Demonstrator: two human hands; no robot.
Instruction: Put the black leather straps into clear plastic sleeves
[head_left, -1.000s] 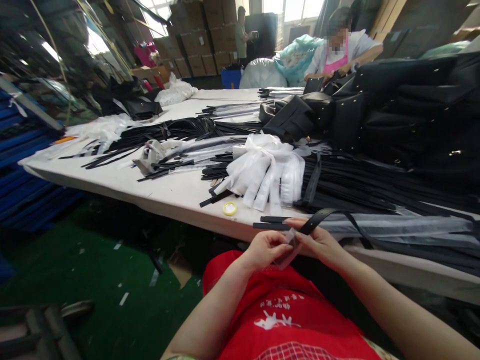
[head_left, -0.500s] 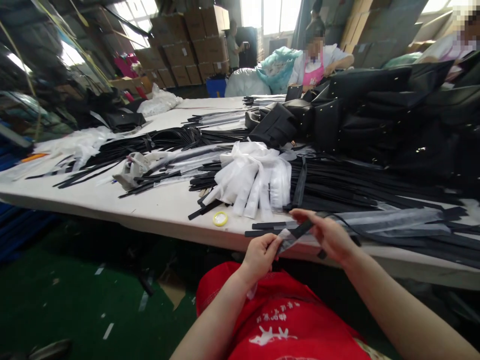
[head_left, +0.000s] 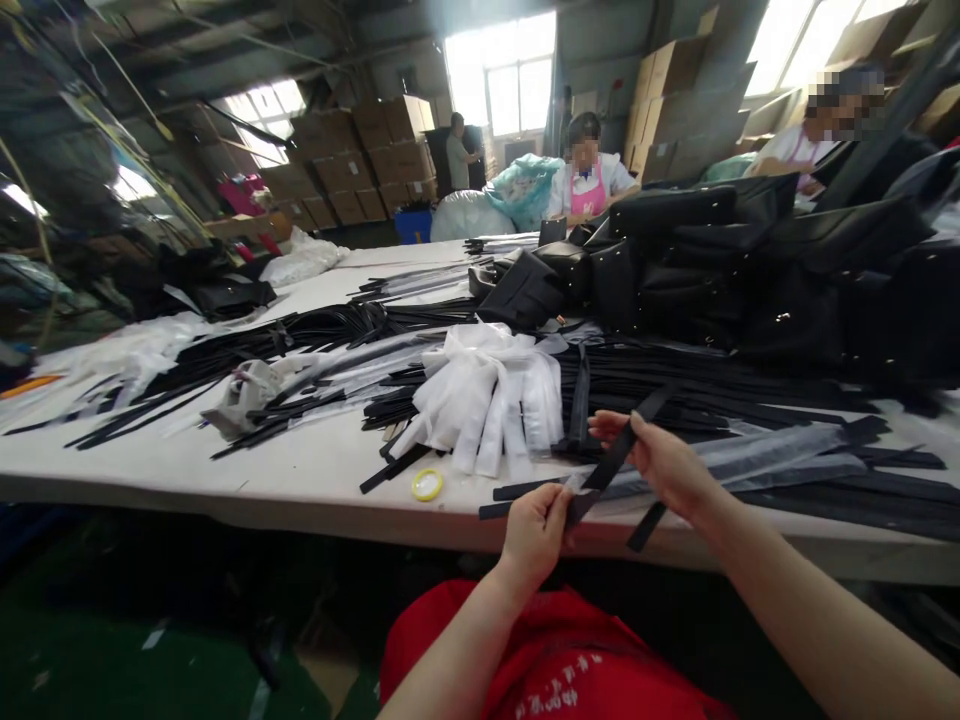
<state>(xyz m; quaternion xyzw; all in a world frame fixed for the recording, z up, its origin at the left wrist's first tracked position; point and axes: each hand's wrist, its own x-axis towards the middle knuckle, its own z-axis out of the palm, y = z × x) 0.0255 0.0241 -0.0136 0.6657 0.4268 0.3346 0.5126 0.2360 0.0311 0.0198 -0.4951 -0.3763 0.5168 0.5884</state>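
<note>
A flat black strap [head_left: 613, 457] slants up to the right between my hands, over the table's front edge. My left hand [head_left: 534, 530] is closed on its lower end, where a bit of clear plastic shows at the fingers. Higher up, my right hand [head_left: 664, 462] pinches the same strap between thumb and fingers, and the strap's end sticks out above it. Just beyond my hands, a fanned heap of white plastic sleeves [head_left: 487, 400] lies on many black straps [head_left: 675, 370]. Straps in clear sleeves [head_left: 780, 455] lie to the right of my right hand.
A yellow ring of tape [head_left: 427, 485] lies near the front edge of the white table [head_left: 300, 485]. Black bags [head_left: 750, 265] are piled at the right. A grey-white bundle [head_left: 244, 395] sits left of the sleeves. A person in a pink apron [head_left: 587, 190] is across the table.
My view has tilted up a little. The strap between my hands now shows a longer black length, extending past my right hand; less clear plastic shows at my left hand.
</note>
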